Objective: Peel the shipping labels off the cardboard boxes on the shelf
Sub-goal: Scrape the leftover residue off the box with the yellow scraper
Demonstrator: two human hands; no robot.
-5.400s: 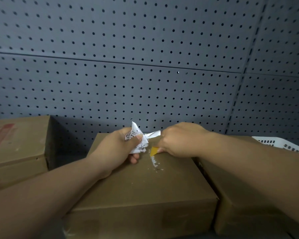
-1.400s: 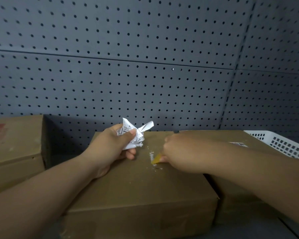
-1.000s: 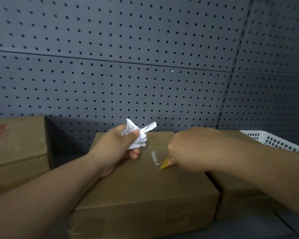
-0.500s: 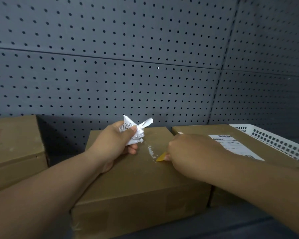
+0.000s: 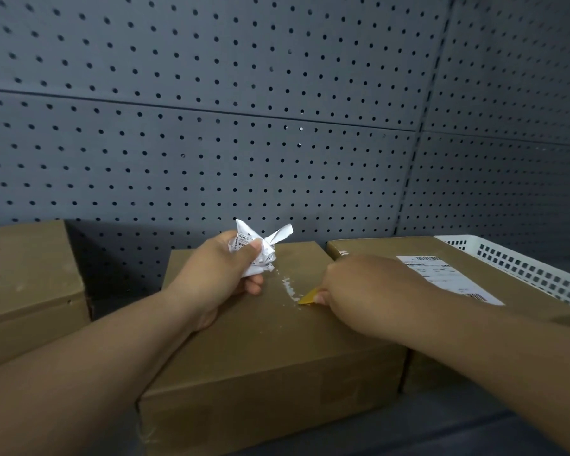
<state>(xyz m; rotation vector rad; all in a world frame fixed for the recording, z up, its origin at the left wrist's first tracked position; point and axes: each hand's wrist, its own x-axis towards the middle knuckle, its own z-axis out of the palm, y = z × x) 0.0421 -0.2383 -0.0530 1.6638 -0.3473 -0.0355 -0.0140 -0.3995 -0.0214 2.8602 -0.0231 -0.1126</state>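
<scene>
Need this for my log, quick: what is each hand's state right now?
Left hand: closed, gripping the crumpled label.
Right hand: closed, pinching a yellow scraper.

cardboard boxes: 3 – left box (image 5: 23, 284), centre box (image 5: 277, 350), right box (image 5: 375, 248)
crumpled label (image 5: 254, 250): 1
stuck label (image 5: 441, 274): 1
yellow scraper (image 5: 310, 296): 1
white basket (image 5: 524, 268): 1

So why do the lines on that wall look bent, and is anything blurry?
Head view: the wide-angle lens bows the seams of the pegboard wall; its upper-left holes smear, probably blur. Head view: dim light, deep shadow between the left box and the middle box. Head view: the crumpled label in the left hand is brightest; the shipping label's print is too small to read.
</scene>
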